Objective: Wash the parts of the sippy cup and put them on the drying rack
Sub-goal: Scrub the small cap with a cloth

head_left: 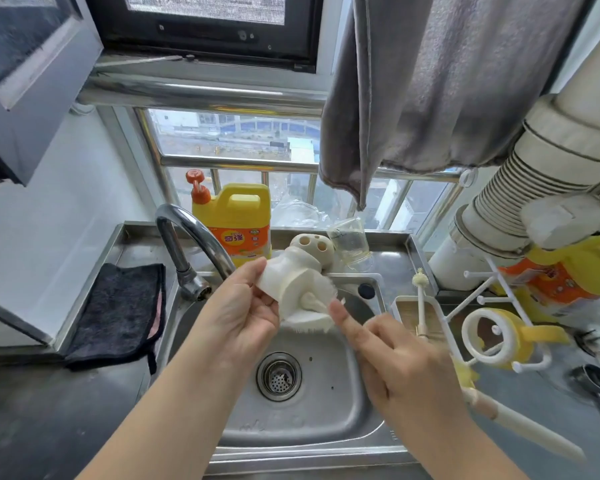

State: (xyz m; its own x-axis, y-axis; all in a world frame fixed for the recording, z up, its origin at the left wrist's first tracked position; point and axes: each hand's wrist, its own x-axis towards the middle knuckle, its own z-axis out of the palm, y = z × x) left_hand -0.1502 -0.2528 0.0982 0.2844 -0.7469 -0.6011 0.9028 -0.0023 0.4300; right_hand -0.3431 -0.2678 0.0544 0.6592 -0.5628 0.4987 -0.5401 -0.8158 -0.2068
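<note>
Midway through the wash, as judged from the layout: the left hand [248,315] pinches a white cup part [293,280] between thumb and fingers, holding it above the sink [343,420], just in front of the faucet [194,237]. A white bristled brush head [317,311] lies against the lower side of that part; its handle [520,424] runs down and to the right, passing through the right hand [406,365], whose fingers curl around it with the forefinger extended toward the bristles (the handle is motion-blurred, so the exact grip cannot be read). No water is seen running from the spout.

Outward to the right, a white drying rack [471,303] stands on the counter and already carries a yellow handled collar [503,337] with a white ring, presumably a finished piece. A small brush [420,292] stands upright at the rack's edge. Behind the sink, a clear cup [350,242] lies tilted on the ledge beside the yellow detergent bottle [238,220]; whether it is washed cannot be told. Remaining, by this reading: finishing and rinsing the held part, then racking it with any other pieces.
</note>
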